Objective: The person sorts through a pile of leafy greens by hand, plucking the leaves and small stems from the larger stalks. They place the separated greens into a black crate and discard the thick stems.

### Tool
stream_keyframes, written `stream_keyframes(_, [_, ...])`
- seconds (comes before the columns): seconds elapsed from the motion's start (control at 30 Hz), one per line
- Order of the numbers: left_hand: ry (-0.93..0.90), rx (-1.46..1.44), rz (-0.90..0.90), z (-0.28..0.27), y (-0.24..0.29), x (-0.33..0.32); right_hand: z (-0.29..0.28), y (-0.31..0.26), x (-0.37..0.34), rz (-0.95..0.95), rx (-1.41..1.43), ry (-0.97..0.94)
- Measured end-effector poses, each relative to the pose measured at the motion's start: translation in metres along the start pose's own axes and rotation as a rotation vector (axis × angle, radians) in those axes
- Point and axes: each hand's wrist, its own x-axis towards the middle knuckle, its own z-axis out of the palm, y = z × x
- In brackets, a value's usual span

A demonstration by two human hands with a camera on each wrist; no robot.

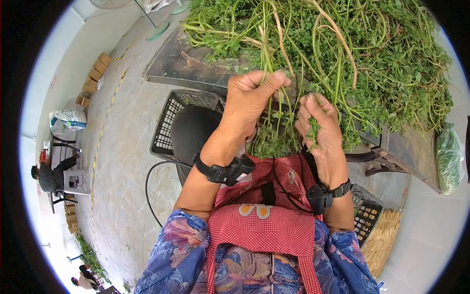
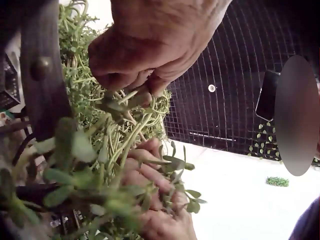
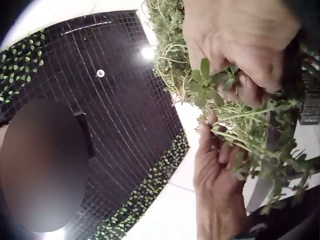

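A large heap of green leafy stems (image 1: 372,59) covers the dark table. My left hand (image 1: 249,100) pinches several long stems (image 1: 267,54) between thumb and fingers, their leafy ends hanging down above my lap. Just to its right, my right hand (image 1: 320,122) has its fingers curled round a small leafy sprig (image 1: 313,130). In the left wrist view, the left hand (image 2: 155,45) is above the right hand (image 2: 160,200), with stems running between them. The right wrist view has leaves (image 3: 205,87) poking out of the right hand (image 3: 240,45).
Black crates stand under the table, one at the left (image 1: 164,127) and one at the right (image 1: 367,215). A dark round seat (image 1: 193,132) is beside the left crate. A filled green bag (image 1: 448,159) lies at the table's right end. A person (image 1: 51,174) sits far left.
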Motion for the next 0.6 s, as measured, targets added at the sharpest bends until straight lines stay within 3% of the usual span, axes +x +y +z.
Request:
stream_keyframes(0.2, [0.067,0.033,0.047,-0.003,-0.002,0.003,0.016,-0.014,-0.016,0.003,0.023,-0.088])
stream_keyframes(0.33, [0.076,0.044,0.052,-0.002,-0.006,0.003,0.014,-0.009,-0.009,0.079,-0.133,-0.085])
stream_keyframes(0.43, [0.063,0.024,0.097,-0.003,-0.017,0.007,0.014,0.001,-0.006,-0.069,-0.385,-0.028])
stream_keyframes(0.6, [0.069,0.012,0.076,0.0,-0.015,0.004,0.02,0.006,-0.009,-0.11,-0.581,-0.007])
